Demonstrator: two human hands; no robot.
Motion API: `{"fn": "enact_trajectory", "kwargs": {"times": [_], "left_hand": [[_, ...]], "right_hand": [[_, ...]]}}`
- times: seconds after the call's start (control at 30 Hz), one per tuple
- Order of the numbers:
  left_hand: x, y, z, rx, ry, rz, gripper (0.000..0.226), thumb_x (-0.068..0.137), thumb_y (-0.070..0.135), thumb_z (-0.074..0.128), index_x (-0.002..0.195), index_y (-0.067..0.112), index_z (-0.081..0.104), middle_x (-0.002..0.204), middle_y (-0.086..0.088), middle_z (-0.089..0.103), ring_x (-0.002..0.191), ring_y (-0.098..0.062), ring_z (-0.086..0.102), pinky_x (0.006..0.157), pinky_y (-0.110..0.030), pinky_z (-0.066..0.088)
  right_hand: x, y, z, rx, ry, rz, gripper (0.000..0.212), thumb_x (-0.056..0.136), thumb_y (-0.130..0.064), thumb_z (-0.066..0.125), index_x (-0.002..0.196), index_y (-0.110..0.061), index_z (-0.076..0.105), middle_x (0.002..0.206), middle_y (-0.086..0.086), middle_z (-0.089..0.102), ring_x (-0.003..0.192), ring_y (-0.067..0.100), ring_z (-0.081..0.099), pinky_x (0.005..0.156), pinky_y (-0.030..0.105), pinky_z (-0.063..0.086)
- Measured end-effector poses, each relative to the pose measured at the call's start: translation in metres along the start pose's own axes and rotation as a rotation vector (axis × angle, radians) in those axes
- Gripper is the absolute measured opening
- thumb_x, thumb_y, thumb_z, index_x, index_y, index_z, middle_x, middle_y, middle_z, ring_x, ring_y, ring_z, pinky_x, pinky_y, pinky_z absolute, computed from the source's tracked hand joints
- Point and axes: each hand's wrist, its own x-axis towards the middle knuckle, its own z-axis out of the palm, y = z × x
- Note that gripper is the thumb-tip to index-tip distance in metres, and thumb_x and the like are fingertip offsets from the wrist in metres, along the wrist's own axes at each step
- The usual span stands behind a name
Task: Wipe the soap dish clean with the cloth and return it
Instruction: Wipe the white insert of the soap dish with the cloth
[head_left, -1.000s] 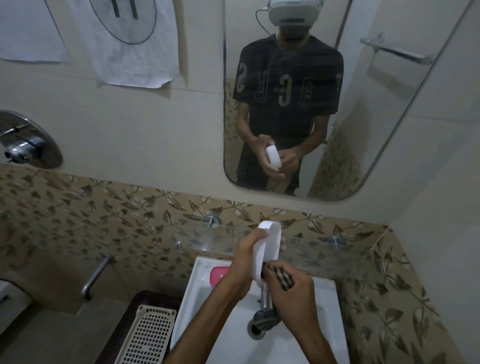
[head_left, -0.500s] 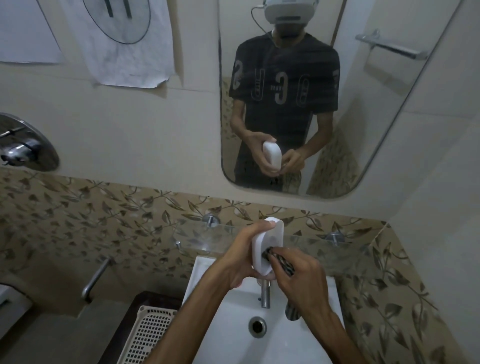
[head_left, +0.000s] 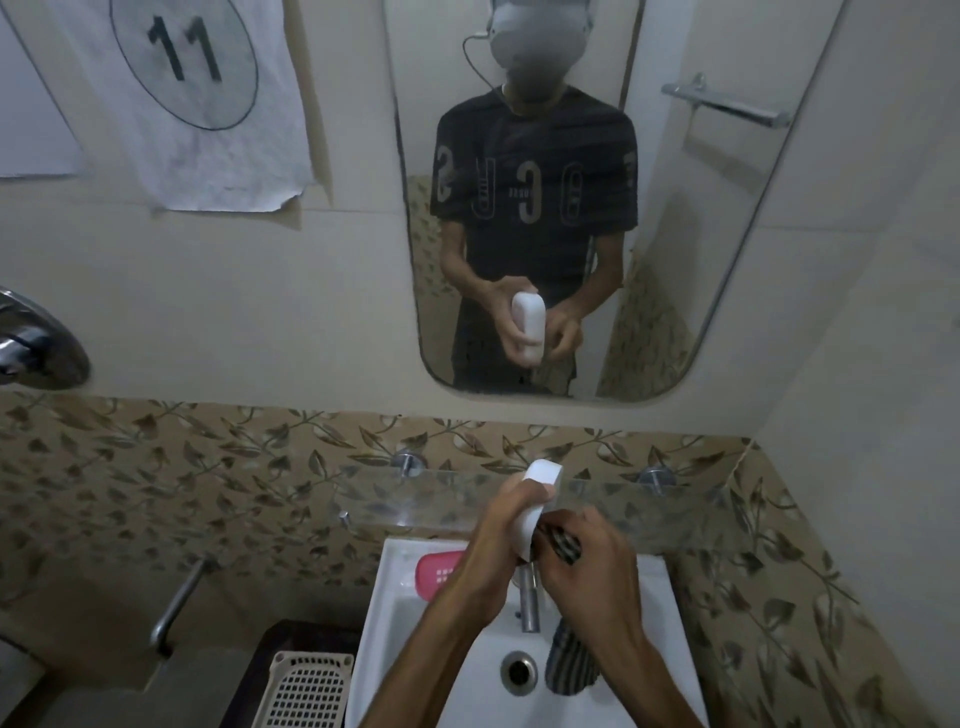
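1. The cloth, dark and striped, hangs from the right hand toward the drain; its tail could drag in the basin and pick up water.
2. The right hand's grip pinches the cloth against the dish.
3. The left hand clasps the dish, held on edge above the sink's back edge; a wet grip could let it slip onto the tap.
4. The dish is white, smooth, rounded and oblong; no grime is visible.
5. The glass shelf lies just behind.
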Motion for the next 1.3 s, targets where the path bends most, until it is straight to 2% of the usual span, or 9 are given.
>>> {"fn": "enact_trajectory", "kwargs": {"times": [0.13, 0.33, 0.47, 0.53, 0.63, 0.73, 0.9, 1.1, 1.3], "left_hand": [[-0.001, 0.001, 0.004, 0.018, 0.041, -0.002, 0.067, 0.058, 0.053, 0.076, 0.11, 0.011, 0.072, 0.087, -0.007, 0.069, 0.073, -0.015, 0.065, 0.057, -0.026, 0.052], [0.0, -0.003, 0.004, -0.01, 0.036, 0.04, 0.085, 0.051, 0.053, 0.071, 0.123, 0.009, 0.069, 0.106, -0.015, 0.072, 0.09, -0.023, 0.067, 0.063, -0.029, 0.054], [0.0, -0.005, 0.007, -0.038, -0.019, 0.126, 0.075, 0.059, 0.044, 0.068, 0.122, 0.004, 0.066, 0.085, -0.004, 0.073, 0.073, -0.012, 0.069, 0.062, -0.028, 0.056], [0.0, -0.006, 0.004, -0.058, 0.004, 0.151, 0.063, 0.061, 0.039, 0.065, 0.114, 0.005, 0.071, 0.083, -0.005, 0.071, 0.071, -0.012, 0.066, 0.06, -0.026, 0.055], [-0.004, -0.006, -0.001, -0.121, 0.071, 0.139, 0.017, 0.065, 0.019, 0.059, 0.072, 0.01, 0.071, 0.06, -0.006, 0.061, 0.05, -0.009, 0.057, 0.042, -0.02, 0.045], [-0.005, -0.008, -0.007, -0.181, 0.054, 0.08, 0.011, 0.068, 0.011, 0.055, 0.06, 0.012, 0.062, 0.046, -0.001, 0.053, 0.037, -0.006, 0.052, 0.033, -0.018, 0.038], [-0.002, 0.006, -0.013, -0.249, -0.045, 0.011, 0.045, 0.072, 0.024, 0.075, 0.108, 0.0, 0.065, 0.091, -0.014, 0.067, 0.077, -0.023, 0.066, 0.066, -0.035, 0.054], [0.002, 0.005, -0.012, -0.293, 0.067, 0.095, 0.041, 0.063, 0.023, 0.076, 0.101, 0.01, 0.066, 0.098, -0.015, 0.064, 0.081, -0.026, 0.063, 0.069, -0.036, 0.052], [0.004, -0.003, -0.019, -0.035, 0.061, 0.307, 0.048, 0.06, 0.035, 0.072, 0.104, 0.017, 0.068, 0.119, -0.017, 0.064, 0.107, -0.036, 0.057, 0.082, -0.046, 0.049]], "right_hand": [[-0.009, -0.001, 0.003, 0.057, 0.082, 0.019, 0.019, 0.081, -0.019, 0.084, 0.098, -0.027, 0.078, 0.087, -0.007, 0.069, 0.076, 0.011, 0.065, 0.067, 0.024, 0.054], [-0.013, -0.004, 0.005, 0.237, -0.006, 0.112, 0.03, 0.084, -0.023, 0.08, 0.077, -0.05, 0.069, 0.078, -0.019, 0.072, 0.078, 0.001, 0.068, 0.066, 0.013, 0.052], [-0.004, -0.002, -0.001, 0.217, 0.061, 0.157, 0.004, 0.086, -0.024, 0.081, 0.089, -0.025, 0.078, 0.085, -0.006, 0.073, 0.079, 0.01, 0.068, 0.074, 0.037, 0.059], [-0.006, -0.007, 0.001, 0.316, 0.009, 0.199, 0.006, 0.084, -0.021, 0.082, 0.083, -0.026, 0.078, 0.078, -0.002, 0.074, 0.075, 0.014, 0.07, 0.07, 0.043, 0.062], [0.0, -0.006, 0.001, 0.267, 0.002, 0.128, 0.006, 0.084, -0.025, 0.084, 0.08, -0.025, 0.079, 0.076, -0.004, 0.073, 0.073, 0.012, 0.067, 0.067, 0.036, 0.059], [0.003, -0.003, 0.004, 0.119, 0.107, 0.067, 0.01, 0.083, -0.019, 0.085, 0.078, -0.016, 0.076, 0.076, 0.0, 0.066, 0.068, 0.015, 0.062, 0.062, 0.037, 0.055], [-0.001, -0.011, 0.012, 0.001, 0.101, -0.103, 0.011, 0.081, -0.011, 0.085, 0.08, -0.014, 0.074, 0.074, -0.004, 0.055, 0.063, 0.017, 0.057, 0.053, 0.037, 0.052], [0.011, -0.017, 0.006, 0.086, 0.023, -0.038, 0.005, 0.088, -0.023, 0.079, 0.088, -0.019, 0.079, 0.081, -0.001, 0.064, 0.072, 0.014, 0.061, 0.065, 0.034, 0.053], [0.016, -0.015, -0.005, 0.17, -0.15, 0.034, 0.006, 0.087, -0.031, 0.079, 0.092, -0.028, 0.08, 0.09, -0.008, 0.072, 0.082, 0.006, 0.065, 0.074, 0.029, 0.058]]}}
